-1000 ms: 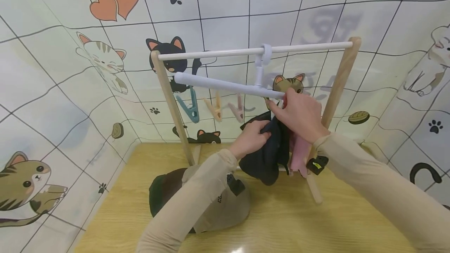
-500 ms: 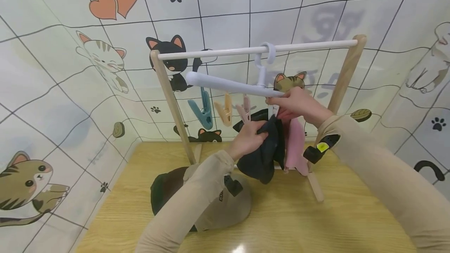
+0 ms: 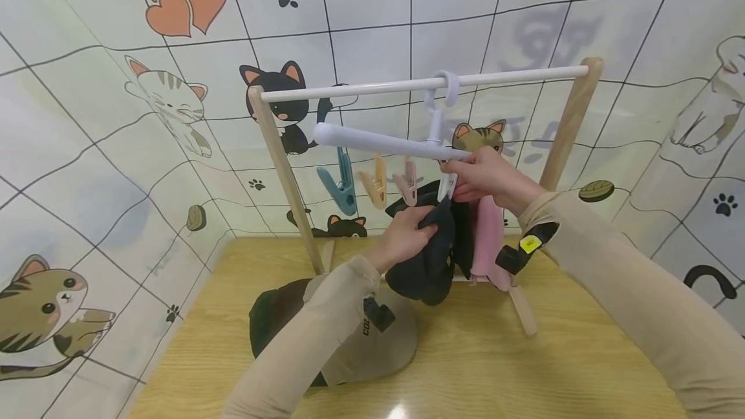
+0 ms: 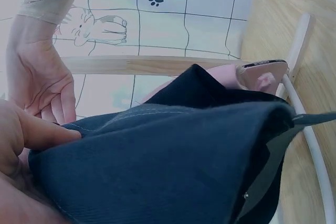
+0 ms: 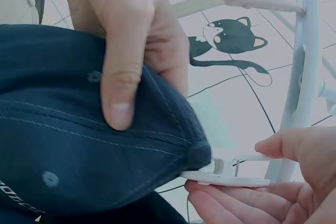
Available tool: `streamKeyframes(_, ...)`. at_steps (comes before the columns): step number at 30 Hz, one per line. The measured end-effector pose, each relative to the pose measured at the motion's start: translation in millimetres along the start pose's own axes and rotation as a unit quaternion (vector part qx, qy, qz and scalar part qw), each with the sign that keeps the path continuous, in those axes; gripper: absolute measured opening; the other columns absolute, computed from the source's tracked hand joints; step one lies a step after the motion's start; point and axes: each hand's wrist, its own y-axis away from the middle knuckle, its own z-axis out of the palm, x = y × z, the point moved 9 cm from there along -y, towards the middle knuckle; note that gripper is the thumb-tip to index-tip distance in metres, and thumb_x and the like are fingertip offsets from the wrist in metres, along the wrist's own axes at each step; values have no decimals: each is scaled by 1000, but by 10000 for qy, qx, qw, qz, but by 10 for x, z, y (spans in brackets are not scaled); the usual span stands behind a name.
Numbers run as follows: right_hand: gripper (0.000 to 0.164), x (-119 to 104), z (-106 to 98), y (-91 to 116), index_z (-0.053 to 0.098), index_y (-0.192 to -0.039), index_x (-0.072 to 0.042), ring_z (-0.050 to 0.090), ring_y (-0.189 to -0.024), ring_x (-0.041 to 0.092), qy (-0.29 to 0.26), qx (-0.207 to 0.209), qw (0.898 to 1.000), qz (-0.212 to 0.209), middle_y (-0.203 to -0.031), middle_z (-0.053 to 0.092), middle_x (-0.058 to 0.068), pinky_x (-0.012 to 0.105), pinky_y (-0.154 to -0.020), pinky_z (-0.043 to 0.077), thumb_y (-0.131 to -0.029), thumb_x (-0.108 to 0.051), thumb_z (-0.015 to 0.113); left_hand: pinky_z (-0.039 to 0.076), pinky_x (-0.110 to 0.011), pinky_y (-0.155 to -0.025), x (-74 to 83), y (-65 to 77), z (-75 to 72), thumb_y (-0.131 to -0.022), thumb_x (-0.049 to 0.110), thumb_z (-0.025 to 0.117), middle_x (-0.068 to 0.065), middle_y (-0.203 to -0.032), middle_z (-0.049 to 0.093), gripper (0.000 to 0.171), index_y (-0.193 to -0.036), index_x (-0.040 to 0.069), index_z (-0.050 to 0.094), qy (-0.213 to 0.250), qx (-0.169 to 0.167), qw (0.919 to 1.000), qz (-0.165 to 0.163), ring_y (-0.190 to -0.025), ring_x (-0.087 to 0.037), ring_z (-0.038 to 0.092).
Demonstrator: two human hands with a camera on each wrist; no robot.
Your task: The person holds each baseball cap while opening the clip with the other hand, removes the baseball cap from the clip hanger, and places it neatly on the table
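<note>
A navy cap (image 3: 427, 270) hangs crown-up under the hanger's right half, gripped by my left hand (image 3: 401, 238) near its top. The left thumb (image 5: 121, 98) presses on the stitched crown in the right wrist view. My right hand (image 3: 491, 176) pinches a white clothespin (image 5: 231, 181) between thumb and fingers. The clothespin's tip touches the cap's peak; whether it bites the fabric I cannot tell. Above runs the white hanger (image 3: 372, 141), its hook over the rack's rail (image 3: 361, 89). Black fabric shows behind the cap, partly hidden.
Teal (image 3: 340, 186), orange (image 3: 374, 180) and pink (image 3: 407, 183) clothespins hang along the hanger's left half. Something pink (image 3: 490, 238) hangs behind the cap on the right. A beige cap (image 3: 384, 341) lies on the table (image 3: 495, 374), partly under my left forearm.
The hanger has swung slightly right, with its clothespins. My right hand's fingers have come off the bar's end onto the white clothespin. My left hand, still holding the cap, has moved slightly down and left.
</note>
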Motion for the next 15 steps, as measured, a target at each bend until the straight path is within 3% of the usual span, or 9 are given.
streamKeyframes(7,42,-38,2,-13,58,-118,15,70,-76,22,275,53,9993,-239,-94,67,20,38,-74,55,-98,-22,55,43,-26,-72,-34,94,57,-93,2,55,-4,-88,62,17,-107,4,65,206,-176,9996,-26,-77,-16,54)
streamKeyframes(15,42,-49,-20,-25,62,-114,15,70,-78,23,387,301,9978,-451,-109,62,28,37,-75,55,-98,-23,55,47,-25,-73,-133,290,121,-93,-3,54,-9,-90,65,18,-107,-3,65,1333,-337,9901,-275,-76,-11,58)
